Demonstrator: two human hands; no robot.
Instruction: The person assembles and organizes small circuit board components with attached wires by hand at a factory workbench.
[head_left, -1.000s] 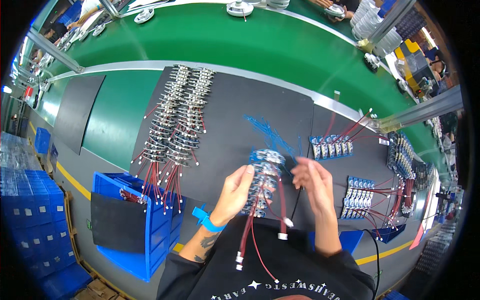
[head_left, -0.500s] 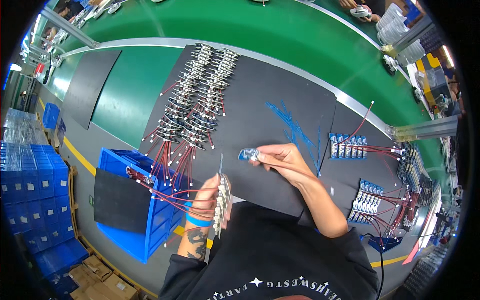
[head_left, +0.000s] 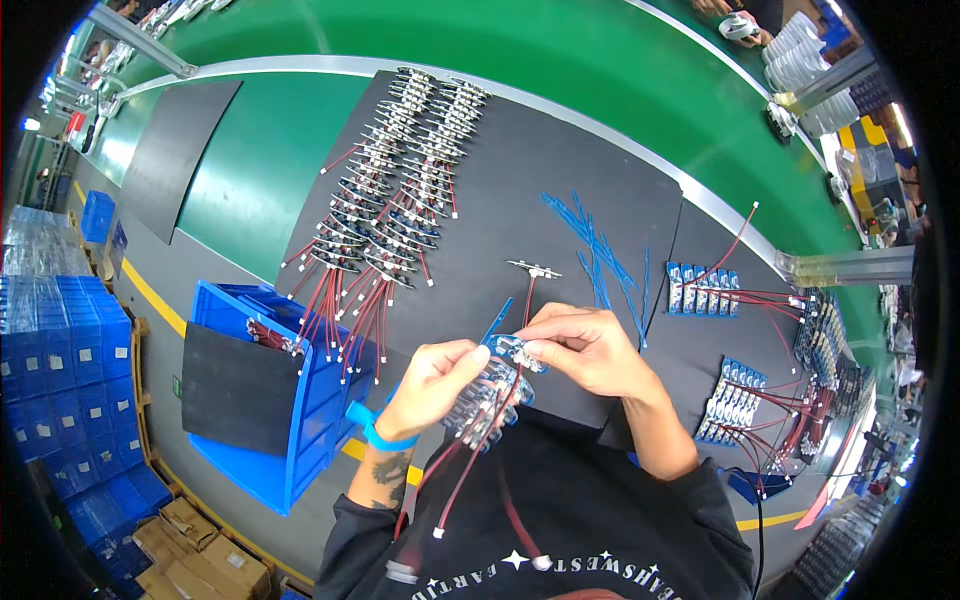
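While the two hands are brought nearly together, a stack of boards [head_left: 478, 408] is clamped between them. The left hand [head_left: 437, 382] is angled up from lower left, thumb laid along the stack's upper edge, fingers curled out of view below; a blue wrist strap [head_left: 378, 432] is worn just behind it. The right hand [head_left: 590, 345] is brought in from the other side, forearm raised, wrist bent inward, the end board [head_left: 516, 352] pinched between thumb and fingertips.

Boards are small, blue and white, fanned one over another below the left thumb. Dark red wires [head_left: 462, 480] with white plugs are hung from them toward the shirt. A narrow blue strip [head_left: 498, 320] is seen poking up past the left thumb; whether it's joined to the end board can't be made out, fingers cover the root.

A single board [head_left: 535, 270] is set on the black mat [head_left: 520, 180] just beyond the right hand, its wire run back toward those fingers. Loose blue strips [head_left: 602, 255] are scattered beyond and right of it. Two long rows of wired boards [head_left: 362, 205] are laid out beyond the left hand. Two board panels [head_left: 733, 400] are placed to the right of the right hand.
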